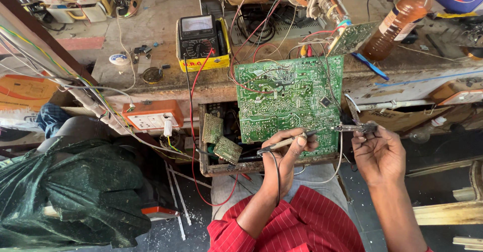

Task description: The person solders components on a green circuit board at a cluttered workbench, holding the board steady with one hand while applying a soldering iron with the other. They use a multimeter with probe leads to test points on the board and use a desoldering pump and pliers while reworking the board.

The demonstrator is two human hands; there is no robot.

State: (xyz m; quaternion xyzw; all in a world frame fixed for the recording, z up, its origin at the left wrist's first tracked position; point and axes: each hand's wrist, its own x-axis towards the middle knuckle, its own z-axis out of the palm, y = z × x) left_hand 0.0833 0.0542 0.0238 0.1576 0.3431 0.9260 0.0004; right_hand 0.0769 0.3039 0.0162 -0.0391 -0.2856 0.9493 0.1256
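A large green circuit board (288, 98) leans upright against the workbench edge, solder side facing me. My left hand (288, 154) grips a thin soldering iron (282, 144) like a pen, its tip resting on the board's lower right area and its black cord hanging down. My right hand (378, 154) holds a small metal tool (354, 128), like tweezers or pliers, with its tip at the board's right edge. Two small green boards (220, 139) hang at the lower left of the big one, inside a worn wooden frame (204, 151).
A yellow analog multimeter (202, 43) with red and black leads sits on the bench (151, 15). An orange socket box (152, 115) is at the left, a brown bottle (400, 20) at the upper right, tangled wires behind. A dark green plastic bag (70, 191) lies lower left.
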